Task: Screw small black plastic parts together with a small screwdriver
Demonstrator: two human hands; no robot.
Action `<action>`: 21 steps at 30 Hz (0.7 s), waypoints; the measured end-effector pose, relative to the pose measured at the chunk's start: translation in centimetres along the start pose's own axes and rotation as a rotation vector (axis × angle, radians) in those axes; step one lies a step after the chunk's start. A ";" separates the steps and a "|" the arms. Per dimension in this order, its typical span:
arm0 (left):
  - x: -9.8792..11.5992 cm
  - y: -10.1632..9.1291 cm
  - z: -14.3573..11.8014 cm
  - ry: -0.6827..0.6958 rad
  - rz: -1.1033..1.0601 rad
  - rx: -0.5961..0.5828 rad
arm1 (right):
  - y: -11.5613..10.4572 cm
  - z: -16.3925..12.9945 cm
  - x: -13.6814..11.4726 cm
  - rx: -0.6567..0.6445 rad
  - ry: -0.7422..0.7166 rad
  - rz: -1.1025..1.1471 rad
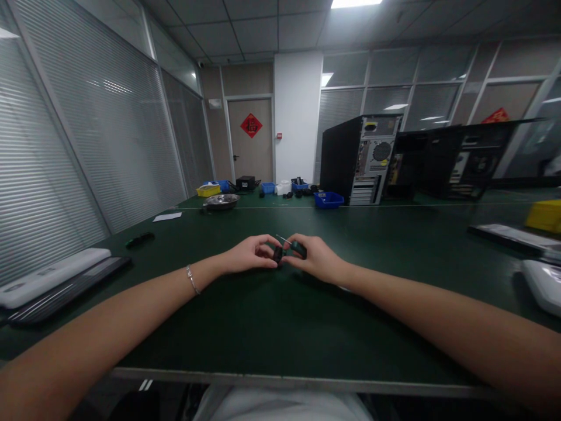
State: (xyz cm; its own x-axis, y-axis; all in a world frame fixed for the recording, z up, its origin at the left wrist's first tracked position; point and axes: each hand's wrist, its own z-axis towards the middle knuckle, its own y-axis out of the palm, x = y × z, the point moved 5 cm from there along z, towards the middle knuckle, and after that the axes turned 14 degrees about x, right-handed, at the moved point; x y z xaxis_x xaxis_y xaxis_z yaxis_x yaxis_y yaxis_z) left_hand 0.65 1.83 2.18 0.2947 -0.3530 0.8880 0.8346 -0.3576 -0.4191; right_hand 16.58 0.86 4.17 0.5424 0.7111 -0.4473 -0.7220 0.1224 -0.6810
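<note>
Both hands meet over the middle of the dark green table (280,327). My left hand (249,255) pinches a small black part (277,254) between thumb and fingers. My right hand (316,258) grips a small screwdriver with a dark green handle (298,248); its thin metal shaft points up and to the left, above the black part. The two hands touch at the fingertips. A thin bracelet sits on my left wrist (191,279). How the part is shaped is too small to tell.
A keyboard (65,289) and a white flat device (48,275) lie at the left edge. A metal bowl (221,201), yellow and blue bins (328,200) and black PC towers (357,159) stand at the far side. A yellow bin (546,215) and white device (543,283) are at right.
</note>
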 end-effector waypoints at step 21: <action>0.7 1.0 -0.4 0.158 0.101 0.117 | 0.8 -0.5 -0.4 0.078 -0.091 -0.054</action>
State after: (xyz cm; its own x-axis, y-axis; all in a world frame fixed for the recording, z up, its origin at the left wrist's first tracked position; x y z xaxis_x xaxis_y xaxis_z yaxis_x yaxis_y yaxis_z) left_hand 1.50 0.87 2.35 0.3107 -0.5166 0.7979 0.8557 -0.2135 -0.4714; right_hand 16.01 0.33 3.57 0.5426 0.7613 -0.3550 -0.7261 0.2127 -0.6538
